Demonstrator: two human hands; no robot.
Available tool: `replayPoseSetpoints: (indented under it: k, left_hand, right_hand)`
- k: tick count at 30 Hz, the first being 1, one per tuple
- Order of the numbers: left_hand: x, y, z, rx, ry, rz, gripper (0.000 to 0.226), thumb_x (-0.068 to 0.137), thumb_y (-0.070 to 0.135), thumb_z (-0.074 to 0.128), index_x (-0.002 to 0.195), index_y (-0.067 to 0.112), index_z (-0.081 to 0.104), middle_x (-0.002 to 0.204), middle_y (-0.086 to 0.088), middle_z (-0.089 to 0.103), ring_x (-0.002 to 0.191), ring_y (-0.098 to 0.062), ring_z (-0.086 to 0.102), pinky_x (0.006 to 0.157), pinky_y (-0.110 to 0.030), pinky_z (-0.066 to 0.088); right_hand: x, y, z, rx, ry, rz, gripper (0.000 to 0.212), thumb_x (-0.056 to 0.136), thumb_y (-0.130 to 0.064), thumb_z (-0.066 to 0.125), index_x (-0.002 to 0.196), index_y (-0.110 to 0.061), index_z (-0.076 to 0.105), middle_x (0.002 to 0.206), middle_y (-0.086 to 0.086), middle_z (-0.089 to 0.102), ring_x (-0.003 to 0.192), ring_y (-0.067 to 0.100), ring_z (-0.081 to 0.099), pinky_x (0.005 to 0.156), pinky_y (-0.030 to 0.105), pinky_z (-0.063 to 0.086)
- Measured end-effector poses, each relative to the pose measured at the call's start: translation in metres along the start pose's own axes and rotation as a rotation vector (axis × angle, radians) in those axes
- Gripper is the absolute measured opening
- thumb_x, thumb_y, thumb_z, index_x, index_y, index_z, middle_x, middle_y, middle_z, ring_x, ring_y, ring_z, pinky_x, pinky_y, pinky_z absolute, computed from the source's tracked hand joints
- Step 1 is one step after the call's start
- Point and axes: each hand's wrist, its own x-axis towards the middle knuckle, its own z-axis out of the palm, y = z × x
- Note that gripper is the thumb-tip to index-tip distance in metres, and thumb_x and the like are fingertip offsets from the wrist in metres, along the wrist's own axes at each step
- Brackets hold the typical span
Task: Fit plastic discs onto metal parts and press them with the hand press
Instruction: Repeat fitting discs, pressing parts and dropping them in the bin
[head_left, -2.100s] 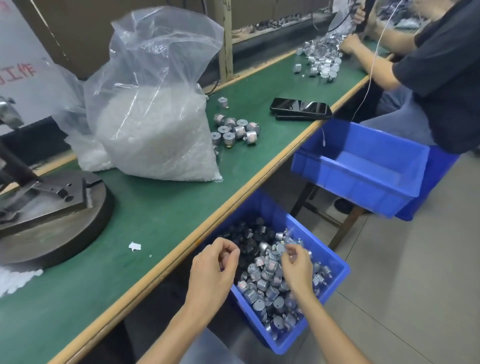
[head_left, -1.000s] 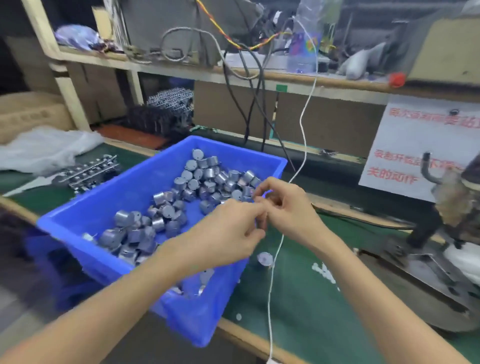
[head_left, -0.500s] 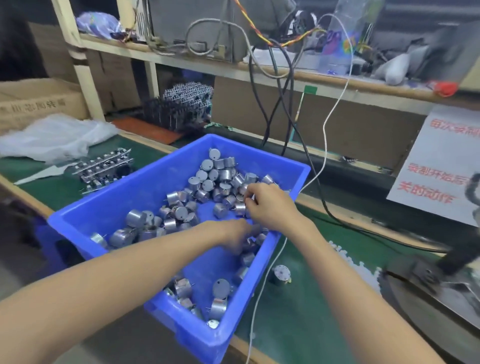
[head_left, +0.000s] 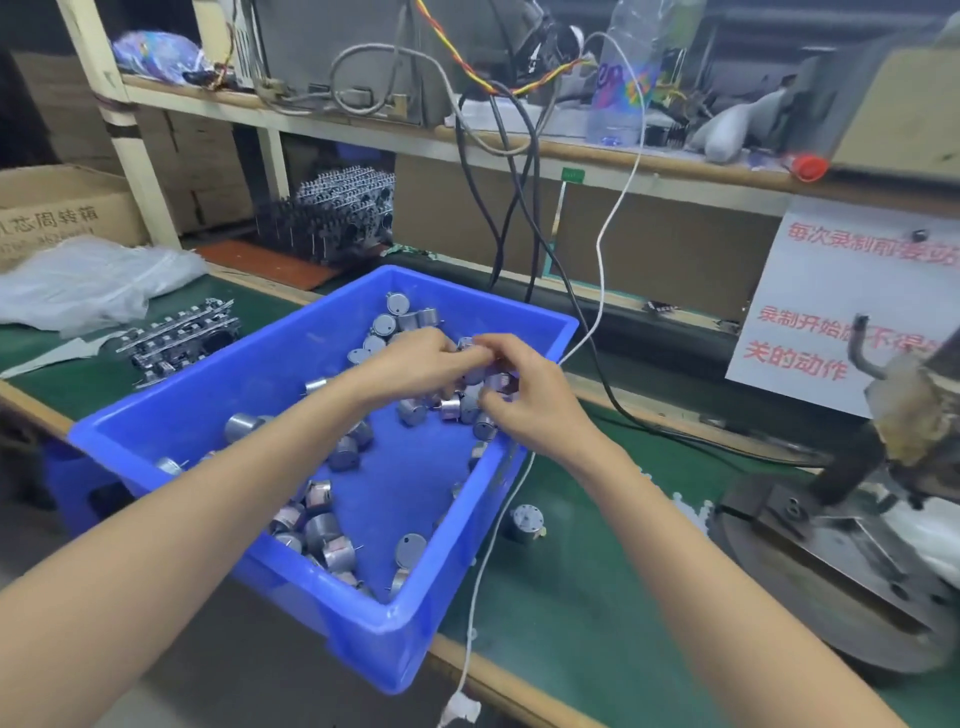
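Note:
A blue bin (head_left: 384, 631) sits on the green bench and holds several small round metal parts (head_left: 343, 452). Both my hands hover over its far right corner. My left hand (head_left: 415, 364) has its fingers curled around metal parts there. My right hand (head_left: 530, 400) pinches a metal part against the left hand's fingertips. One loose metal part (head_left: 525, 522) lies on the bench just right of the bin. The hand press (head_left: 852, 519) stands at the right edge on its round base. A few white plastic discs (head_left: 691, 506) lie beside that base.
A white cable (head_left: 488, 545) hangs down past the bin's right wall to the bench edge. Black cables (head_left: 524, 208) drop from the shelf behind. Strips of parts (head_left: 179, 335) and a crumpled plastic bag (head_left: 88, 283) lie at the left. A paper notice (head_left: 841, 301) leans at the right.
My view swung from the floor bin to the bench bin. Both hands rose a little and came together over the bin's far right corner, gathering metal parts.

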Motion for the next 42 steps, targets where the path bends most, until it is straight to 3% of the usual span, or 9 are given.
replayPoseSetpoints:
  k: [3, 6, 10, 15, 22, 26, 30, 35, 42]
  left_hand:
    - [-0.006, 0.041, 0.015, 0.009, 0.051, 0.068, 0.049, 0.082, 0.054, 0.053, 0.052, 0.016, 0.045, 0.046, 0.005, 0.041, 0.044, -0.009, 0.035, 0.043, -0.023, 0.028]
    - [-0.011, 0.081, 0.044, 0.148, 0.084, 0.16, 0.056, 0.083, 0.059, 0.051, 0.051, 0.015, 0.04, 0.051, 0.001, 0.041, 0.05, -0.014, 0.039, 0.047, -0.028, 0.03]
    - [-0.004, 0.109, 0.094, 0.102, -0.218, 0.182, 0.055, 0.095, 0.054, 0.036, 0.068, 0.01, 0.056, 0.069, -0.008, 0.062, 0.062, -0.018, 0.056, 0.062, -0.028, 0.043]
    - [-0.005, 0.084, 0.189, 0.392, -0.253, 0.13, 0.02, 0.09, 0.018, 0.052, 0.105, 0.008, 0.062, 0.116, -0.015, 0.06, 0.109, -0.033, 0.056, 0.085, -0.036, 0.046]
    - [-0.013, 0.045, 0.231, 0.042, -0.153, 0.117, 0.01, 0.081, 0.009, 0.064, 0.076, 0.017, 0.064, 0.076, 0.005, 0.062, 0.077, -0.016, 0.057, 0.066, -0.022, 0.039]
    - [-0.03, 0.041, 0.228, -0.126, -0.006, 0.181, 0.013, 0.077, 0.009, 0.072, 0.071, 0.02, 0.067, 0.072, 0.01, 0.066, 0.064, -0.009, 0.055, 0.067, -0.024, 0.045]
    - [-0.057, 0.046, 0.235, -0.323, -0.013, 0.294, 0.016, 0.073, 0.011, 0.076, 0.067, 0.024, 0.069, 0.066, 0.017, 0.066, 0.063, 0.0, 0.055, 0.062, -0.007, 0.038]
    - [-0.072, 0.034, 0.256, -0.144, -0.079, 0.523, 0.009, 0.076, 0.015, 0.075, 0.072, 0.011, 0.068, 0.074, 0.01, 0.059, 0.077, -0.006, 0.046, 0.072, -0.012, 0.033]
    - [-0.061, 0.035, 0.256, -0.107, 0.001, 0.4, 0.015, 0.083, 0.028, 0.068, 0.076, 0.014, 0.069, 0.075, 0.005, 0.058, 0.078, -0.011, 0.042, 0.071, -0.019, 0.033]
  right_hand:
    - [-0.021, 0.005, -0.021, 0.102, 0.187, -0.031, 0.034, 0.08, 0.004, 0.061, 0.111, -0.011, 0.057, 0.09, -0.015, 0.062, 0.077, -0.004, 0.054, 0.066, 0.008, 0.04]
    - [-0.052, 0.018, -0.05, 0.168, 0.312, 0.034, 0.031, 0.082, -0.003, 0.065, 0.103, -0.022, 0.053, 0.078, -0.009, 0.064, 0.065, 0.007, 0.055, 0.061, 0.021, 0.045]
    - [-0.104, 0.053, -0.075, 0.169, 0.404, 0.286, 0.022, 0.081, -0.018, 0.07, 0.096, -0.022, 0.055, 0.08, 0.004, 0.069, 0.07, 0.027, 0.063, 0.069, 0.043, 0.05]
    - [-0.186, 0.09, -0.079, 0.185, 0.492, 0.579, 0.026, 0.078, -0.021, 0.075, 0.093, -0.029, 0.056, 0.084, -0.005, 0.067, 0.077, 0.017, 0.063, 0.072, 0.034, 0.049]
    - [-0.239, 0.096, -0.056, 0.267, 0.49, 0.524, 0.046, 0.083, -0.002, 0.066, 0.117, -0.031, 0.054, 0.094, -0.012, 0.062, 0.069, 0.008, 0.057, 0.069, 0.018, 0.047]
    - [-0.237, 0.099, -0.052, 0.277, 0.46, 0.517, 0.037, 0.087, -0.006, 0.065, 0.107, -0.036, 0.057, 0.086, -0.009, 0.062, 0.062, 0.015, 0.054, 0.067, 0.026, 0.049]
    - [-0.238, 0.105, -0.054, 0.372, 0.495, 0.573, 0.027, 0.087, -0.009, 0.066, 0.104, -0.028, 0.058, 0.093, -0.008, 0.068, 0.072, 0.003, 0.063, 0.066, 0.02, 0.051]
    - [-0.244, 0.108, -0.054, 0.396, 0.424, 0.582, 0.024, 0.091, -0.007, 0.06, 0.107, -0.023, 0.052, 0.088, -0.022, 0.068, 0.069, 0.007, 0.067, 0.057, 0.018, 0.049]
    - [-0.245, 0.109, -0.049, 0.319, 0.417, 0.603, 0.023, 0.092, -0.011, 0.059, 0.109, -0.025, 0.054, 0.072, -0.005, 0.066, 0.062, 0.005, 0.061, 0.058, 0.015, 0.045]
